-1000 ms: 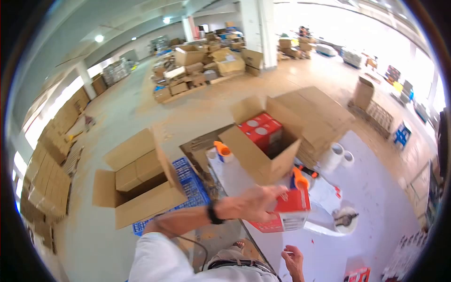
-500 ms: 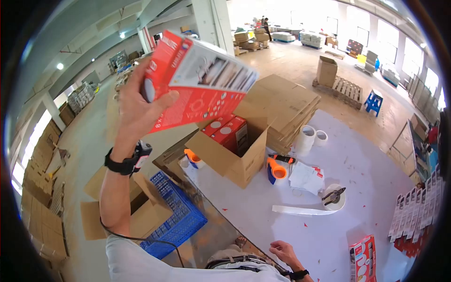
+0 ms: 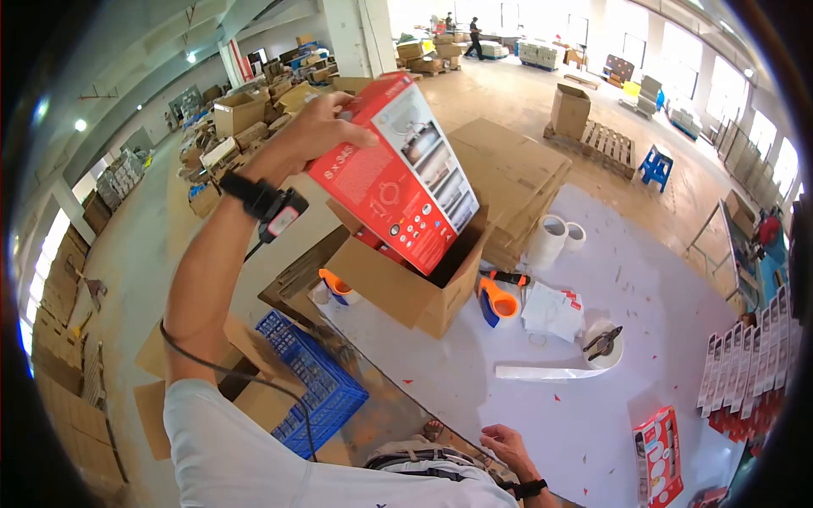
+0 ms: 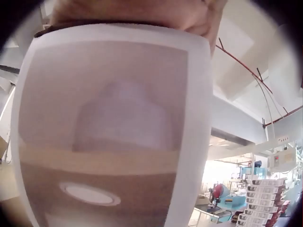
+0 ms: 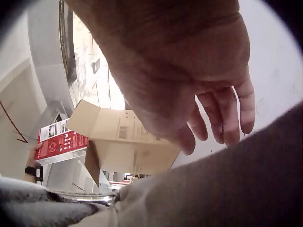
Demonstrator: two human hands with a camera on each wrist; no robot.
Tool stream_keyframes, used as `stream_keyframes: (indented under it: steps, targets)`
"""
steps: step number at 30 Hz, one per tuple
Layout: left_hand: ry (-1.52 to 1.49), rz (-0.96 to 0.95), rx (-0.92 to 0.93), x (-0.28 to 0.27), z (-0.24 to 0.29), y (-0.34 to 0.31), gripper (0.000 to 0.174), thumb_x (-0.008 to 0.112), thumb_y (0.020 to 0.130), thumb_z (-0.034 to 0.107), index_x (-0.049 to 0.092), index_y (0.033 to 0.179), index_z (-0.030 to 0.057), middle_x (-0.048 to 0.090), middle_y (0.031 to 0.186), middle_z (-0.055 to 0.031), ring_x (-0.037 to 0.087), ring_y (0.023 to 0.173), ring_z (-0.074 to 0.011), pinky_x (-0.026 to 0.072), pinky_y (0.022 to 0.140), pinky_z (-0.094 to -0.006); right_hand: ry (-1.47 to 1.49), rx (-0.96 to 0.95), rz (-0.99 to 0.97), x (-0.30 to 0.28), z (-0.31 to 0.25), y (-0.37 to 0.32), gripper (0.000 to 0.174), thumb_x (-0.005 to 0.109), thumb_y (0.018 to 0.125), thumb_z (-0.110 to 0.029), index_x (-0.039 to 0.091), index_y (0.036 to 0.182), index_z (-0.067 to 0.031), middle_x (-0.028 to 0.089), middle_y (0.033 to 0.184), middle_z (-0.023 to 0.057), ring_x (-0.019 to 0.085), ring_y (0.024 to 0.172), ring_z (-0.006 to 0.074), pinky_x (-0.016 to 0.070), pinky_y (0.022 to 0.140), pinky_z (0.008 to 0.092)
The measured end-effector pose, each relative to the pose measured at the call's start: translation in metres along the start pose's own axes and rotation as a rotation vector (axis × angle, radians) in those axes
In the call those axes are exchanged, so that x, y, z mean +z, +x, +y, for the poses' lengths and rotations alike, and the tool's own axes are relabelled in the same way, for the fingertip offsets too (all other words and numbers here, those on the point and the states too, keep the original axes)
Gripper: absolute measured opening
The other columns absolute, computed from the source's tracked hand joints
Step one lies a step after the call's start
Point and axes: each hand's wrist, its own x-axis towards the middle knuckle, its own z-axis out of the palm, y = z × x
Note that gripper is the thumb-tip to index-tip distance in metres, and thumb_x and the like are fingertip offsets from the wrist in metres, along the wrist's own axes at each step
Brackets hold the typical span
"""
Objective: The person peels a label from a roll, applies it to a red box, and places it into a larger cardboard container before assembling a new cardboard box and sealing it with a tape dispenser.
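My left hand (image 3: 318, 135) grips the upper end of a red product box (image 3: 385, 182) with pictures printed on one side. The box is tilted, its lower end down in the opening of a cardboard carton (image 3: 385, 288) on the table. Behind it, the red boxes inside the carton are mostly hidden. A printed face of the held box (image 4: 118, 127) fills most of the left wrist view. My right hand (image 3: 508, 447) is by the table's near edge with loosely bent fingers and holds nothing. In the right wrist view, its fingers (image 5: 222, 113) hang apart in front of the carton (image 5: 125, 142).
Orange tape dispensers (image 3: 500, 303), a knife (image 3: 506, 278), papers (image 3: 552, 311), and a tape roll with pliers (image 3: 603, 343) lie on the white table (image 3: 474, 406). Flat cardboard (image 3: 508, 169) is stacked behind. A blue crate (image 3: 330, 402) stands left; another red box (image 3: 658, 457) lies right.
My left hand first reached low across the table with the red box, raised it high to the left, then lowered its end into the carton. My right hand has stayed near the table edge.
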Motion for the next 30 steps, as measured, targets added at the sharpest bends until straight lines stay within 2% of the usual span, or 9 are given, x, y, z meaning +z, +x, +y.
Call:
stream_keyframes:
  steps: [7,14,15,16,23,27,28,29,30]
  targets:
    - [0.212,-0.02,-0.166,0.025,-0.012,0.007,0.086,0.088,0.073,0.03,0.053,0.143,-0.0063,0.064,0.127,-0.0197,0.065,0.116,-0.0272,0.0558,0.097,-0.0395,0.092,0.013,0.065,0.009,0.022,0.013,0.036,0.077,0.094,-0.019,0.07,0.116,0.0086,0.077,0.095,0.0155,0.074,0.088,0.0196,0.0594,0.08,0.0326]
    - [0.757,-0.079,0.054,0.078,-0.016,0.081,0.075,0.078,0.062,0.048,0.075,0.116,-0.004,0.078,0.099,-0.02,0.074,0.082,-0.0333,0.0594,0.079,-0.0391,0.166,0.041,-0.104,0.001,-0.004,0.009,0.038,0.072,0.098,-0.023,0.071,0.125,0.0046,0.076,0.1,0.0136,0.071,0.086,0.0192,0.0572,0.076,0.0347]
    - [0.69,-0.377,-0.149,0.087,-0.009,0.09,0.067,0.078,0.063,0.045,0.077,0.113,0.0001,0.076,0.115,-0.0218,0.074,0.104,-0.0339,0.0583,0.092,-0.0384,0.176,0.023,-0.1,0.002,0.0,0.015,0.037,0.072,0.098,-0.023,0.071,0.124,0.0043,0.076,0.1,0.0137,0.071,0.086,0.0197,0.0572,0.076,0.0345]
    - [0.814,-0.167,-0.111,0.122,-0.024,0.092,0.057,0.073,0.07,0.037,0.075,0.112,-0.0012,0.073,0.121,-0.0257,0.072,0.112,-0.0373,0.058,0.096,-0.0398,0.19,0.007,-0.093,0.005,0.008,0.022,0.037,0.072,0.098,-0.023,0.072,0.123,0.004,0.077,0.1,0.0138,0.071,0.086,0.0201,0.0572,0.076,0.0344]
    - [0.643,-0.046,-0.096,0.219,-0.137,0.05,0.072,0.075,0.071,0.019,0.05,0.131,-0.0128,0.075,0.096,-0.0261,0.075,0.096,-0.0412,0.0618,0.086,-0.0474,-0.082,-0.115,-0.025,0.012,0.039,0.036,0.037,0.073,0.097,-0.025,0.073,0.124,0.0008,0.078,0.102,0.0151,0.074,0.092,0.0244,0.0584,0.084,0.0378]
    - [0.908,-0.084,-0.001,0.263,-0.182,0.018,0.096,0.082,0.068,0.024,0.044,0.157,0.0162,0.037,0.157,-0.027,0.04,0.142,-0.0506,0.047,0.102,-0.0684,0.04,0.09,-0.043,0.004,0.046,0.011,0.041,0.074,0.097,-0.029,0.071,0.126,-0.0006,0.076,0.108,0.02,0.073,0.1,0.0291,0.0574,0.089,0.041]
    - [0.886,-0.014,0.163,0.266,-0.184,0.01,0.095,0.085,0.068,0.026,0.047,0.155,0.0166,0.044,0.151,-0.025,0.043,0.139,-0.0494,0.0444,0.106,-0.0679,0.086,0.18,-0.038,0.004,0.053,0.002,0.043,0.075,0.097,-0.03,0.071,0.128,-0.0011,0.075,0.111,0.022,0.073,0.105,0.0317,0.057,0.092,0.0429]
    - [0.842,-0.185,0.106,0.263,-0.185,0.017,0.093,0.085,0.07,0.027,0.047,0.155,0.0156,0.044,0.15,-0.025,0.042,0.14,-0.0487,0.0419,0.111,-0.0664,-0.041,0.062,0.061,0.012,0.104,0.015,0.032,0.078,0.092,-0.019,0.073,0.11,0.0073,0.076,0.09,0.01,0.072,0.084,0.0154,0.058,0.075,0.0313]
    - [0.876,-0.315,0.13,0.25,-0.176,0.023,0.09,0.082,0.075,0.033,0.047,0.156,0.0158,0.042,0.155,-0.0256,0.039,0.144,-0.0486,0.038,0.117,-0.0628,-0.114,0.111,0.068,0.01,0.09,0.007,0.046,0.081,0.085,-0.039,0.078,0.112,-0.0014,0.08,0.098,0.0128,0.076,0.09,0.0208,0.0595,0.083,0.0346]
